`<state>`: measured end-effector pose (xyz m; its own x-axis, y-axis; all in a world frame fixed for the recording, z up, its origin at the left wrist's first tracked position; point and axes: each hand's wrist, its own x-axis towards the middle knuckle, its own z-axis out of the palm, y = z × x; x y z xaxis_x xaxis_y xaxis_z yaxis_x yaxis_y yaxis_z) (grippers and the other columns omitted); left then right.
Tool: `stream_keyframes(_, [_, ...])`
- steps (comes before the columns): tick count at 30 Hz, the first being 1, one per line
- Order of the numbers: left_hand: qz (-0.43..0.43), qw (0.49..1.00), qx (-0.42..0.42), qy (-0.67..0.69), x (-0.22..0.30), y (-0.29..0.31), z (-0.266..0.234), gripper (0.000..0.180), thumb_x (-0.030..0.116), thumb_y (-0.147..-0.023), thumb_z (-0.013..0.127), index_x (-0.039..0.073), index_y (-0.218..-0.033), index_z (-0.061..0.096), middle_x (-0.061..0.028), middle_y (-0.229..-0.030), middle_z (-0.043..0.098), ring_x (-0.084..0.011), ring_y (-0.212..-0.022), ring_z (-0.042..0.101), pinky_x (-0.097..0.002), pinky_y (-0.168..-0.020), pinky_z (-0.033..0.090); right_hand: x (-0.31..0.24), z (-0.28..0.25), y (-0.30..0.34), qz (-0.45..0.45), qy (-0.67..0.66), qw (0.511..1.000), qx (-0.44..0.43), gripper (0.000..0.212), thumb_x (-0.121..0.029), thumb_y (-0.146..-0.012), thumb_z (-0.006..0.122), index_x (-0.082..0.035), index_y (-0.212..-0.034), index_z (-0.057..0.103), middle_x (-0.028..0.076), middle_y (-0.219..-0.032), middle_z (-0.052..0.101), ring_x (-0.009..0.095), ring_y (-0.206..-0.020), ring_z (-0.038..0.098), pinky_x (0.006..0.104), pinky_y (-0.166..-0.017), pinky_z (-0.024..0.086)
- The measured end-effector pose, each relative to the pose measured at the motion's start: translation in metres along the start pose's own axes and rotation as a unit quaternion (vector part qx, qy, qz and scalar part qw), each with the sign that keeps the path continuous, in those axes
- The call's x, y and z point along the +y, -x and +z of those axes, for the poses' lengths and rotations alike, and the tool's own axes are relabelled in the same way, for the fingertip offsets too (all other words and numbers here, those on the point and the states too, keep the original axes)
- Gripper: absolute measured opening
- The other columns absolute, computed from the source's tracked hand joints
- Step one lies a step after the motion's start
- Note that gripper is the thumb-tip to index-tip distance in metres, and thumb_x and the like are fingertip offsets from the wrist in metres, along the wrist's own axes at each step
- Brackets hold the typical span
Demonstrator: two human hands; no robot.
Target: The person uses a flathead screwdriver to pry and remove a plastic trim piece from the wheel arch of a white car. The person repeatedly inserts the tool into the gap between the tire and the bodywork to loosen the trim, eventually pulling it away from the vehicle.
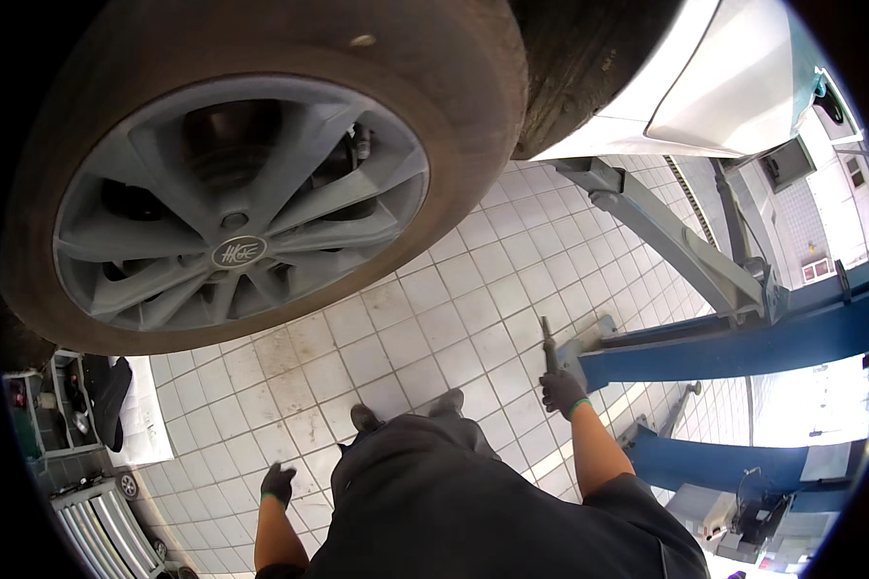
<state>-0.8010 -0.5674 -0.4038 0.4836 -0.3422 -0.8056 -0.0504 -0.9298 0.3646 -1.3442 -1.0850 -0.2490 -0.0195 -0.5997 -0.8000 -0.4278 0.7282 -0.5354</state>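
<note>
At the right, my right hand (563,393), in a dark glove with a green cuff, is closed round a slim grey rod-shaped tool (548,338). The tool points away from me, over the floor; its exact kind is not clear. My left hand (278,482), also in a dark glove, hangs low at the left with its fingers a little apart and nothing in it. A large car wheel (237,217) with a grey multi-spoke alloy rim and a brown-dusted tyre fills the upper left. Neither hand touches it.
The raised white car body (714,87) is at the upper right. A grey lift arm (676,236) runs to blue lift parts (724,347) on the right. A tool trolley (106,526) stands lower left, near a shelf (68,405). White tiles (396,338) cover the floor.
</note>
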Motion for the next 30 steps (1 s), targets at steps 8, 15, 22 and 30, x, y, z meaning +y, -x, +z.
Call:
stream_keyframes(8, [-0.006, 0.935, -0.178, -0.306, -0.132, 0.034, -0.046, 0.075, 0.047, -0.091, 0.068, -0.007, -0.141, 0.053, -0.0277, -0.150, 0.049, -0.0388, -0.141, 0.046, -0.0443, -0.116, 0.039, 0.062, 0.099, 0.031, -0.017, 0.515, 0.851, -0.103, 0.045, -0.042, -0.088, 0.067, 0.000, -0.103, 0.072, 0.021, -0.096, 0.073, 0.034, -0.094, 0.071, 0.0459, -0.083, 0.056])
stream_keyframes(15, [-0.021, 0.999, 0.036, -0.015, -0.007, 0.012, -0.057, 0.066, 0.031, -0.095, 0.065, -0.009, -0.144, 0.047, -0.0264, -0.148, 0.052, -0.0350, -0.144, 0.044, -0.0375, -0.119, 0.034, 0.095, 0.082, 0.035, 0.065, 0.580, 0.807, -0.092, 0.052, -0.045, -0.085, 0.066, -0.001, -0.111, 0.074, 0.023, -0.109, 0.074, 0.036, -0.103, 0.071, 0.0455, -0.091, 0.055])
stream_keyframes(22, [0.130, 0.991, 0.019, 0.027, 0.053, -0.057, -0.052, 0.066, 0.030, -0.092, 0.065, -0.004, -0.146, 0.046, -0.0234, -0.143, 0.057, -0.0325, -0.131, 0.057, -0.0379, -0.107, 0.046, 0.065, 0.063, 0.014, 0.106, 0.485, 0.866, -0.062, 0.052, -0.047, -0.084, 0.066, -0.003, -0.110, 0.075, 0.022, -0.105, 0.074, 0.036, -0.100, 0.072, 0.0452, -0.089, 0.055])
stream_keyframes(30, [0.020, 0.999, 0.013, -0.033, 0.102, -0.014, -0.023, 0.073, 0.031, -0.091, 0.068, -0.007, -0.148, 0.042, -0.0245, -0.136, 0.063, -0.0333, -0.131, 0.057, -0.0376, -0.107, 0.045, 0.024, 0.047, -0.006, 0.022, 0.457, 0.886, -0.076, 0.051, -0.046, -0.083, 0.068, -0.005, -0.113, 0.073, 0.021, -0.107, 0.073, 0.036, -0.104, 0.070, 0.0461, -0.092, 0.053])
